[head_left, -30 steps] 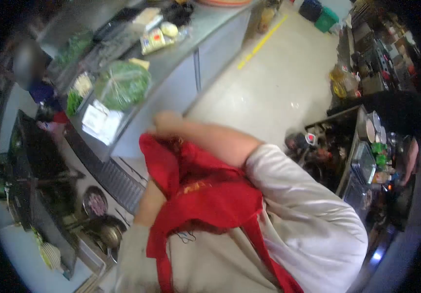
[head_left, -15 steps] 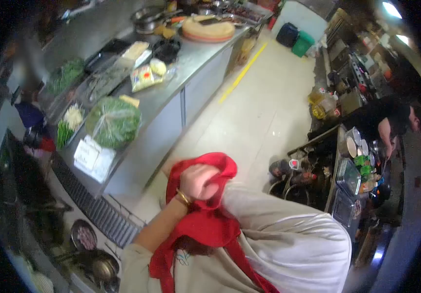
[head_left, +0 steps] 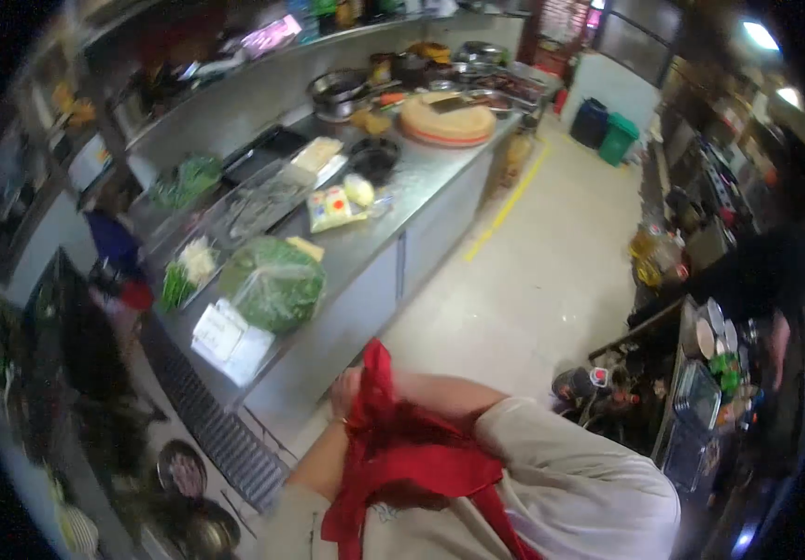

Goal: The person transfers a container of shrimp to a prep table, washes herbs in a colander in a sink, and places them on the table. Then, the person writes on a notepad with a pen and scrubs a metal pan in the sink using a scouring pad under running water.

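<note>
Left hand: my left hand (head_left: 347, 390) is up in front of my chest, against the edge of the red apron (head_left: 430, 464); it is blurred, and I cannot tell whether my fingers close on the cloth.
Wrist: a bracelet (head_left: 339, 422) circles it, just below the hand.
Right hand: my right forearm (head_left: 449, 394) crosses from the sleeve (head_left: 552, 443) toward the left, its far end behind the raised cloth; the hand is hidden, so I cannot tell whether it grips.
Apron: bunched over my chest, a narrow fold standing up between my forearms, straps running down over my pale shirt.
Counter's near end: on the steel counter (head_left: 426, 201), white paper slips (head_left: 225, 338) lie just beside a clear bag of leafy greens (head_left: 276, 287); chopped green stalks (head_left: 178, 286) and white shreds (head_left: 198, 260) are behind them.
Counter's middle: a yellow-and-white packet (head_left: 330, 209) lies near a black bowl (head_left: 371, 161).
Chopping board: the thick round board (head_left: 449, 129) bears a cleaver (head_left: 453, 105).
Floor: a yellow line (head_left: 507, 205) runs along the pale tiles; a green bin (head_left: 619, 140) stands beyond.
Drain: a dark grate (head_left: 206, 415) runs near the counter's end.
</note>
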### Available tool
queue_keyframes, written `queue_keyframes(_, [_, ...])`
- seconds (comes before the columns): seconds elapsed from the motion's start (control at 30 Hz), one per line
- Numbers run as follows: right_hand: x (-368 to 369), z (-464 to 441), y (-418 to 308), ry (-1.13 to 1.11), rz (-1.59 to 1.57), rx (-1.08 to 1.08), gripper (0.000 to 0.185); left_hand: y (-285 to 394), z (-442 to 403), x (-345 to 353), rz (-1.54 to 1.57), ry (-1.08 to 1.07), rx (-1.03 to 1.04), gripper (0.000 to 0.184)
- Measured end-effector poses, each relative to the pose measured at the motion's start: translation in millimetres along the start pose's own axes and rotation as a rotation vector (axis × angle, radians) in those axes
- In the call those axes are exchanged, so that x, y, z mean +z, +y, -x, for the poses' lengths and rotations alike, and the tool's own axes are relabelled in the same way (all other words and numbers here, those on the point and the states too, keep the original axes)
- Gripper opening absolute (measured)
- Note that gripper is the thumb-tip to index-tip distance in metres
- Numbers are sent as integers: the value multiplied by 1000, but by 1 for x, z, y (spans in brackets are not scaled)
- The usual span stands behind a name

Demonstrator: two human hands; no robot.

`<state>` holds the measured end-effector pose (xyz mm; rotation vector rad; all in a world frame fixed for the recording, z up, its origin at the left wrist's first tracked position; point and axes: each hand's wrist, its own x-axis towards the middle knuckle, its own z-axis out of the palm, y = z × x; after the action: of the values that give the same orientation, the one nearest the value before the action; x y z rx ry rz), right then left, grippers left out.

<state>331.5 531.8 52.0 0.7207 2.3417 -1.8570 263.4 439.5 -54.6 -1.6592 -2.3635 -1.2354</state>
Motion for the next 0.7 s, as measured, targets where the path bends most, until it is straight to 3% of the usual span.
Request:
queue_keyframes(0.13, [-95, 21, 56, 196, 486, 103, 26, -85, 79, -50, 848, -220, -1179, 40])
queue_keyframes(0.17, [-108, 40, 60, 256, 471, 52, 25, 0, 51, -135, 418, -369, -1103, 39])
queue_keyframes(0.2, [-117, 62, 53, 173, 486, 44, 24, -61, 87, -134, -232, -700, -775, 37])
queue_keyframes(0.27, [-117, 95, 41, -53, 536, 85, 26, -67, 104, -160, -359, -415, -845, 33])
queue_keyframes(0.33, [-106, 113, 48, -197, 586, -7, 26, -2, 66, -192, -131, -282, -781, 35])
queue_keyframes(0.4, [-90, 123, 37, -261, 608, -35, 26, 38, 43, -180, 302, -410, -719, 39])
queue_keyframes(0.47, [-75, 127, 35, -247, 590, -39, 24, 75, 36, -157, 365, -727, -456, 38])
queue_keyframes(0.57, [-59, 134, 17, -219, 646, -164, 21, 105, 26, -146, 270, -848, -405, 34])
queue_keyframes(0.7, [-53, 146, -7, -159, 692, -256, 17, 110, 12, -148, 145, -760, -406, 26])
